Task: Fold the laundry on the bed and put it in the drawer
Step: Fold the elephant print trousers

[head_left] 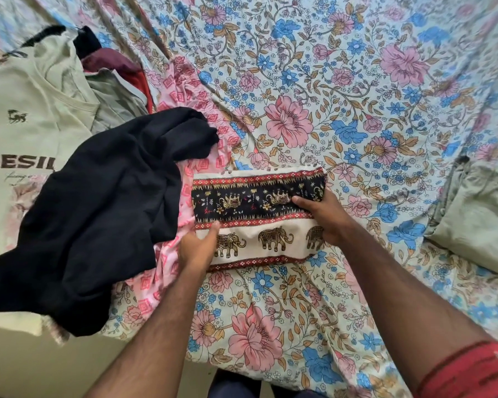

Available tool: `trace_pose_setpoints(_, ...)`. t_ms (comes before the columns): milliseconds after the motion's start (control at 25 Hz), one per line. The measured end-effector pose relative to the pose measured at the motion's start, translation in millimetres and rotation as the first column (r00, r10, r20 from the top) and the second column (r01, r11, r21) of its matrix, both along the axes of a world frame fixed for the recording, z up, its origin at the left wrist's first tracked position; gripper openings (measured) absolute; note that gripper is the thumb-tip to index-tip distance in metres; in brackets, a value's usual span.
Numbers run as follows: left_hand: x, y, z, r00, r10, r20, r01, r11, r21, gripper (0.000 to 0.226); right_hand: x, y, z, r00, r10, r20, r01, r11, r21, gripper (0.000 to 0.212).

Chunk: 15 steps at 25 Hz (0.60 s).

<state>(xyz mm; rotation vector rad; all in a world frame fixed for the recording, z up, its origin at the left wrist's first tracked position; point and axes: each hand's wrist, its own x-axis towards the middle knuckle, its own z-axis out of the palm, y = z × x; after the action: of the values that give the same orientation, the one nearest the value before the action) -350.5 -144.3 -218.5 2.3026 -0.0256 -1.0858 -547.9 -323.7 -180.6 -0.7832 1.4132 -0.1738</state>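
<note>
So the folded elephant-print cloth [259, 216] sits on the floral bedsheet [357, 96], both hands on it: left hand [197, 247] grips its left end, right hand [325, 218] grips its right end with the thumb on top. Just left of the cloth there's a black garment [98, 211] over a pink patterned one [184, 90].

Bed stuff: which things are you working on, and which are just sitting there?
Working on: folded elephant-print cloth, left hand and right hand gripping its ends.

Waiting to be folded: black garment, pink patterned cloth, green printed T-shirt.

Just there: flowered bedsheet.
</note>
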Motion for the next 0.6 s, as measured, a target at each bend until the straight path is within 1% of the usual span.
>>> trace_pose_setpoints(40,-8,12,3,0.999,-0.010,0.032,0.010,1.000,0.030,0.058,-2,5,9,1.000,-0.023,0.008,0.023,1.000,0.003,0.046)
trace_pose_setpoints(80,-17,26,6,0.998,0.031,0.053,-0.034,0.998,0.049,0.062,-5,11,18,0.999,-0.045,0.014,0.045,0.999,0.008,0.042)
trace_pose_setpoints(120,-29,43,9,0.992,0.120,0.043,-0.122,0.991,0.058,0.067,-8,17,27,0.998,-0.066,0.022,0.066,0.998,0.018,0.039)
trace_pose_setpoints(200,-62,71,14,0.934,0.357,-0.027,-0.354,0.932,0.070,0.071,-12,31,46,0.994,-0.101,0.041,0.100,0.994,0.034,0.036)
trace_pose_setpoints(240,-78,83,16,0.896,0.441,-0.055,-0.435,0.895,0.093,0.071,-13,38,56,0.993,-0.115,0.040,0.113,0.993,0.034,0.035)
trace_pose_setpoints(280,-93,93,20,0.865,0.493,-0.093,-0.482,0.868,0.120,0.074,-14,45,66,0.992,-0.121,0.037,0.120,0.992,0.030,0.034)
trace_pose_setpoints(320,-104,101,21,0.846,0.511,-0.153,-0.494,0.858,0.138,0.078,-15,52,77,0.992,-0.122,0.043,0.122,0.992,0.020,0.033)
trace_pose_setpoints(360,-112,107,21,0.834,0.499,-0.236,-0.485,0.866,0.120,0.082,-17,57,89,0.991,-0.122,0.057,0.122,0.993,0.004,0.031)
trace_pose_setpoints(400,-117,109,23,0.828,0.452,-0.332,-0.450,0.889,0.089,0.085,-21,61,102,0.990,-0.120,0.077,0.122,0.992,-0.015,0.030)
trace_pose_setpoints(480,-117,99,27,0.833,0.293,-0.470,-0.326,0.945,0.013,0.089,-33,65,127,0.987,-0.106,0.119,0.113,0.992,-0.049,0.031)
trace_pose_setpoints(560,-108,85,24,0.842,0.161,-0.514,-0.219,0.974,-0.054,0.094,-46,65,151,0.982,-0.085,0.166,0.096,0.993,-0.064,0.036)
trace_pose_setpoints(600,-104,73,26,0.846,0.124,-0.519,-0.194,0.977,-0.083,0.098,-56,64,163,0.978,-0.077,0.196,0.091,0.994,-0.065,0.038)
